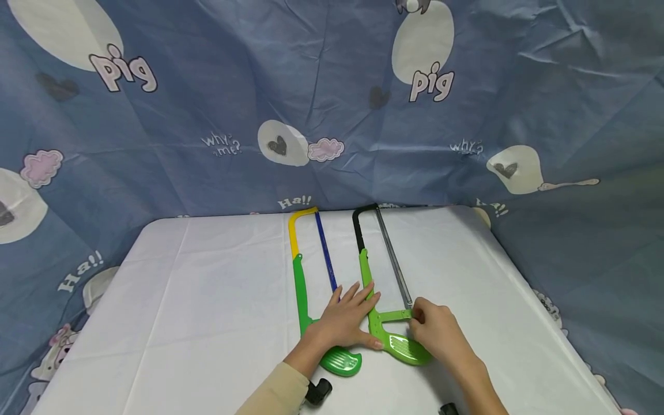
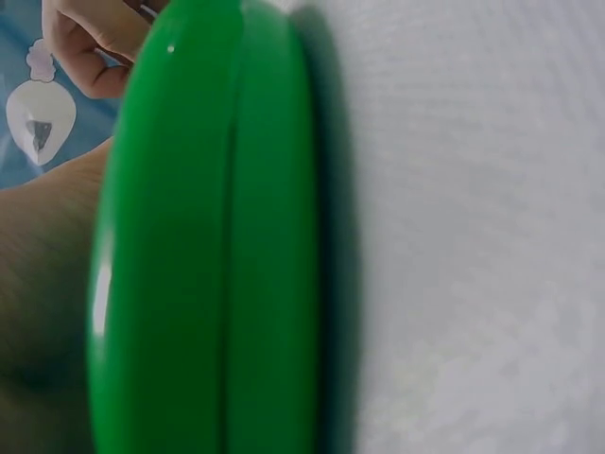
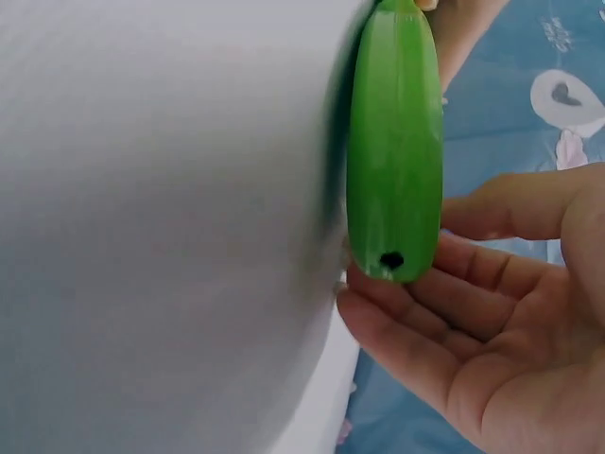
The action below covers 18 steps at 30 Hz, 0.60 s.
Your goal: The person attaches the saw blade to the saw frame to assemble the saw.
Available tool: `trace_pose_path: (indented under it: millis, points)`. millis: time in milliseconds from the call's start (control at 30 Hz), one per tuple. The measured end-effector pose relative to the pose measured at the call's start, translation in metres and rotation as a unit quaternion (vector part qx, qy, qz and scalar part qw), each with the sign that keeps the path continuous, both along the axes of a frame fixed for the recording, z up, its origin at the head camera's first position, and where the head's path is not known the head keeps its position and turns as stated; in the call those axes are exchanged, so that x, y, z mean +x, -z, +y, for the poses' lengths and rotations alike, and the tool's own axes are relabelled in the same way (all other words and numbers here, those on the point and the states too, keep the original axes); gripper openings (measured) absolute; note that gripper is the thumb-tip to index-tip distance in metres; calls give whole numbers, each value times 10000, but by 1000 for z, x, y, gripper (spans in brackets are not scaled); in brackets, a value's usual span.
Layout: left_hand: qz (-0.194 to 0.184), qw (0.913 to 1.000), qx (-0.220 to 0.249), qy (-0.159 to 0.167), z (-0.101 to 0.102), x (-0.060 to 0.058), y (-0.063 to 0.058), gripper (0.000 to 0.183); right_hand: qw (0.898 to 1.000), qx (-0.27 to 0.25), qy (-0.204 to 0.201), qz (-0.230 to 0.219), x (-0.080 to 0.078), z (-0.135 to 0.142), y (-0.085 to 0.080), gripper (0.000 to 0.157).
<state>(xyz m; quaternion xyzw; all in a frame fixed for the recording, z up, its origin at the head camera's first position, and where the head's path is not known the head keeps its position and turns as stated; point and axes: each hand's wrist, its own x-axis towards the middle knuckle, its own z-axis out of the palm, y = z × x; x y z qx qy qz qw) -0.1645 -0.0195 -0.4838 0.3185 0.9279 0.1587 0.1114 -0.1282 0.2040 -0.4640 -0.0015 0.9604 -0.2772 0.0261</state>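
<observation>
Two hacksaws lie side by side on a white-covered table. The right one has a light green handle (image 1: pixel 407 349), a black front frame (image 1: pixel 358 230) and a grey blade (image 1: pixel 391 253). My left hand (image 1: pixel 342 323) rests with spread, straight fingers on its green frame, thumb by the handle. At the blade's near end, my right hand (image 1: pixel 438 331) pinches the tip of the green arm; its fingertips are partly hidden. The left hacksaw has a darker green handle (image 1: pixel 342 362), a yellow front frame (image 1: pixel 293 233) and a blue blade (image 1: pixel 325 248), partly covered by my left hand.
The white tablecloth (image 1: pixel 218 300) spreads out under both saws. A blue printed curtain (image 1: pixel 207 104) hangs behind and around the table. Black wrist-worn pieces (image 1: pixel 319 392) show at the near edge.
</observation>
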Motion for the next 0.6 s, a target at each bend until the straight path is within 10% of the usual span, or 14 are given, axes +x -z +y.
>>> trace_pose_path:
  millis: [600]
  points:
    - [19, 10000, 21, -20, 2, -1, 1, 103, 9985, -541, 6, 35, -1, 9, 4, 16]
